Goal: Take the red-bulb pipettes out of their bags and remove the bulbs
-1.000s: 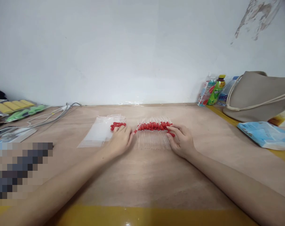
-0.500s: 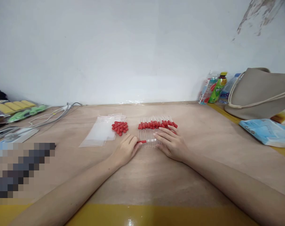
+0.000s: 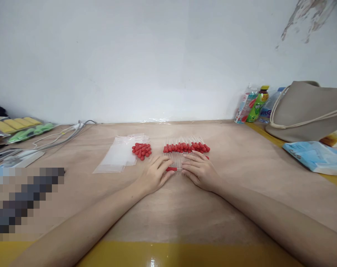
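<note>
Between my hands lies a glass dropper with a red rubber bulb (image 3: 172,169), bulb end to the left. My left hand (image 3: 155,173) is closed around the bulb end, thumb below and fingers above. My right hand (image 3: 200,171) is closed at the other end, covering much of its glass tube. Just beyond are rows of droppers, their red bulbs (image 3: 182,147) in a line across the table. Clear glass tubes (image 3: 178,160) lie side by side between my hands, partly covered by my fingers. A pile of loose red rubber bulbs (image 3: 142,151) sits beyond my left hand.
Clear plastic bags (image 3: 111,159) lie flat left of the pile. Cables (image 3: 71,131) and packs of yellow and green items (image 3: 20,128) are at far left. Bottles (image 3: 257,105), a grey bag (image 3: 304,111) and a blue packet (image 3: 316,157) stand or lie at right.
My left hand has moved slightly right with the red bulb, and its fingers have stretched further over the tubes. The gap between my hands is smaller.
</note>
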`<state>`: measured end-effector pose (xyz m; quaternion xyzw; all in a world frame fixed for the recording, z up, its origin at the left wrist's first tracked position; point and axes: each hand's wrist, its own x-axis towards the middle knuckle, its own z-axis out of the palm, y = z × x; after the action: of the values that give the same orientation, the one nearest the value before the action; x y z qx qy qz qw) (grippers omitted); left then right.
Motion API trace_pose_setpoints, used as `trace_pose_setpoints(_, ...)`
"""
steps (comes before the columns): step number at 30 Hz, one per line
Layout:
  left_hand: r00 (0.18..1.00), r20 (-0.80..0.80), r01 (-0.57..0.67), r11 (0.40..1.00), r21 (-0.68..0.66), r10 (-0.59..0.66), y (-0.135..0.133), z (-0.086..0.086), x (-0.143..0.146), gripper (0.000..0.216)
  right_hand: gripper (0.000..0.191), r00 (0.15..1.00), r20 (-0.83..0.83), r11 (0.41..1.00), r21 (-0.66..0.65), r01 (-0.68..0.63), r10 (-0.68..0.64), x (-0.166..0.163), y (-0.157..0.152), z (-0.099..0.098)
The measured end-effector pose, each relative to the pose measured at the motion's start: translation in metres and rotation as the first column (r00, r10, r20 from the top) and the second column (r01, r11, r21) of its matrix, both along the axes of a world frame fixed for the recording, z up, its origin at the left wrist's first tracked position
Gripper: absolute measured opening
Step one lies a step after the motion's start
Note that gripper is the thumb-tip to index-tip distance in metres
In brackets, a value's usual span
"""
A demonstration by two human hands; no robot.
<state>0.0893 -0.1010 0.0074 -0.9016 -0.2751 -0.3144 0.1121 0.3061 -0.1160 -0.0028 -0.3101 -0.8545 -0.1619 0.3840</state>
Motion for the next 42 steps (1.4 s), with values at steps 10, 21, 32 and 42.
trace_pose_setpoints(10, 0.992, -0.047, 0.118, 0.991, 0.061, -0.115, 0.004, -0.001, 0.006, 0.015, 0.015, 0.998, -0.017, 0.997, 0.056, -0.054, 0.056, -0.002, -0.001, 0.0)
trace_pose_setpoints(21, 0.988, -0.092, 0.128, 0.99, 0.062, -0.122, 0.003, 0.0, 0.007, 0.016, 0.023, 0.992, 0.027, 0.992, 0.029, -0.124, 0.123, -0.003, -0.001, -0.003)
trace_pose_setpoints(32, 0.98, -0.129, 0.16, 0.987, 0.033, -0.154, 0.001, 0.002, 0.005, 0.017, 0.023, 0.976, 0.029, 0.972, 0.086, -0.217, 0.215, 0.001, -0.002, -0.006)
trace_pose_setpoints(42, 1.0, 0.02, -0.003, 1.0, 0.002, 0.003, 0.008, 0.004, -0.026, 0.016, 0.024, 0.997, -0.07, 1.0, 0.007, -0.013, 0.013, 0.033, -0.003, -0.004)
